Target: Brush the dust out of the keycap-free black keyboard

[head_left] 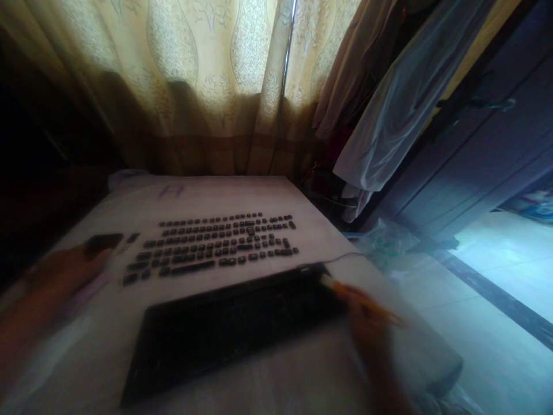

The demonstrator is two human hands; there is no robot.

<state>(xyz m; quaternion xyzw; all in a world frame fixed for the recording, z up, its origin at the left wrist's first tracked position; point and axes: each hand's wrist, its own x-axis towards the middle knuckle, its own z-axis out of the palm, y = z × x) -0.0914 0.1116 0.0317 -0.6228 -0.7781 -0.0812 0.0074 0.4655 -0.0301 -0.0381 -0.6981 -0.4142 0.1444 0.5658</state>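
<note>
A black keyboard base without its keycaps lies slanted across the near part of the table. My right hand is closed around a slim brush with an orange-yellow handle. The brush's pale tip is over the right end of the base; blur hides whether they touch. At the left, my left hand is smeared by motion beside a dark flat object. Whether the fingers grip that object cannot be made out. Loose black keycaps are set out in rows beyond the base.
The pale table stands before a patterned yellow curtain. A thin cable runs from the base over the right edge. Clothes hang at the right near a door. Clear plastic lies beside the table.
</note>
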